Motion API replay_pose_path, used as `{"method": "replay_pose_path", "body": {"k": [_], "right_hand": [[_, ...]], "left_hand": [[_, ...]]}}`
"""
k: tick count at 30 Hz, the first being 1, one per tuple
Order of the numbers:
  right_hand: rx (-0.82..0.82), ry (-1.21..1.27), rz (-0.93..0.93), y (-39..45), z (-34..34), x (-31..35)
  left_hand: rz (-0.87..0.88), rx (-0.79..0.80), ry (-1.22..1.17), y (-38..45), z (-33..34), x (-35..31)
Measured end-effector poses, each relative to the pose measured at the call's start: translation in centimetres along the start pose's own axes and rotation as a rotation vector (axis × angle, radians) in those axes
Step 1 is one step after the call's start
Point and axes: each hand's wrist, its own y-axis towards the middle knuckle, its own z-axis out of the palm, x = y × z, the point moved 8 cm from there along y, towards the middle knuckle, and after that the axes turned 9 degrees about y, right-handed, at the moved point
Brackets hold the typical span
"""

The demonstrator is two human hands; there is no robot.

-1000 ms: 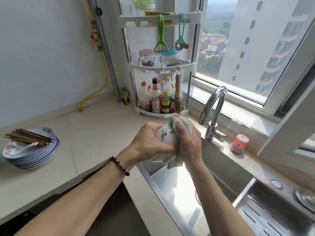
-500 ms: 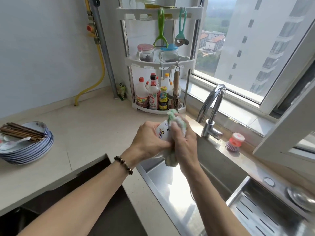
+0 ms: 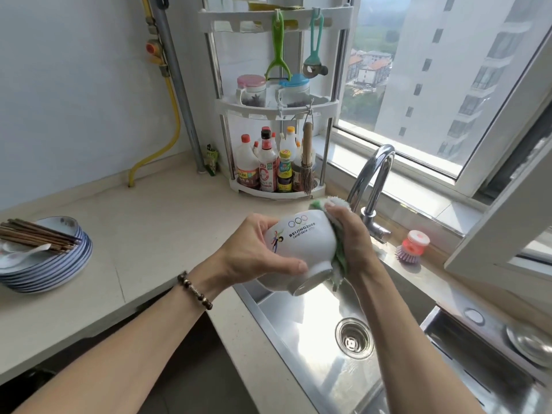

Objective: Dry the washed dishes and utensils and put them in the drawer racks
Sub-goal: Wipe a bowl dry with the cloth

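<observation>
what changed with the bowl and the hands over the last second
The white printed ceramic bowl has been turned: its printed side and foot now show, where the green and white cloth covered most of it a second ago. The right hand has shifted with the cloth to the bowl's right side. The left hand still grips the bowl over the steel sink. The stack of blue-rimmed plates is untouched.

Plate stack (image 3: 44, 264) sits far left on the surface (image 3: 155, 234), w/ chopsticks (image 3: 35, 237) & a spoon (image 3: 21, 255) lying on top. Corner rack (image 3: 277, 106) stands at the back by the window: bottles (image 3: 265, 168) on its bottom tier, jars (image 3: 271, 89) on the mid tier, peelers (image 3: 279, 52) hanging off the top. Sink (image 3: 313, 339) is front right, tap (image 3: 373, 180) behind it, dish brush (image 3: 413, 245) right of the tap; both hands, left (image 3: 257, 249) & right (image 3: 352, 237), hold a bowl (image 3: 301, 249) w/ cloth (image 3: 339, 261) between bowl & right hand, over the sink's near-left corner.
</observation>
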Motion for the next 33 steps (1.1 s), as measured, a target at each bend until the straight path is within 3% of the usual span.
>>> {"method": "replay_pose_path", "body": {"k": [3,5,8,11,12,15,17,21,24,26,30,33], "right_hand": [[0.000,-0.213,-0.038,0.4,0.4,0.5],[0.007,-0.327,-0.064,0.6,1.3,0.6],[-0.089,-0.375,-0.198,0.2,1.7,1.3],[0.003,-0.524,-0.274,-0.8,4.0,-0.5],[-0.001,-0.515,-0.262,-1.0,3.9,-1.3],[-0.177,-0.179,-0.122,-0.4,0.4,-1.6],[-0.235,-0.126,-0.069,-0.3,-0.8,-1.5],[-0.101,-0.346,-0.254,-2.0,2.6,-2.5],[-0.201,-0.061,-0.121,-1.2,0.6,-2.6],[-0.257,0.002,-0.036,-0.7,0.1,-2.6],[-0.200,-0.298,-0.219,-1.2,2.0,-2.6],[-0.191,0.052,-0.064,-0.6,0.7,-3.6]], "left_hand": [[-0.109,0.178,0.252,0.5,1.0,0.1],[-0.146,0.188,0.352,1.1,1.2,-0.2],[-0.140,0.034,0.412,1.9,0.8,-0.4],[-0.142,-0.159,0.327,2.1,-0.5,1.0],[-0.132,-0.166,0.330,2.1,-0.5,1.2],[-0.082,-0.101,0.370,1.3,0.5,0.5],[-0.071,-0.121,0.326,0.9,0.4,0.2],[-0.083,-0.217,0.347,1.3,-0.5,0.7],[-0.036,-0.164,0.365,1.0,0.2,0.1],[-0.047,-0.177,0.336,0.8,0.1,0.1],[-0.065,-0.233,0.453,0.8,-0.3,0.2],[-0.013,-0.121,0.515,0.6,0.1,-0.7]]}}
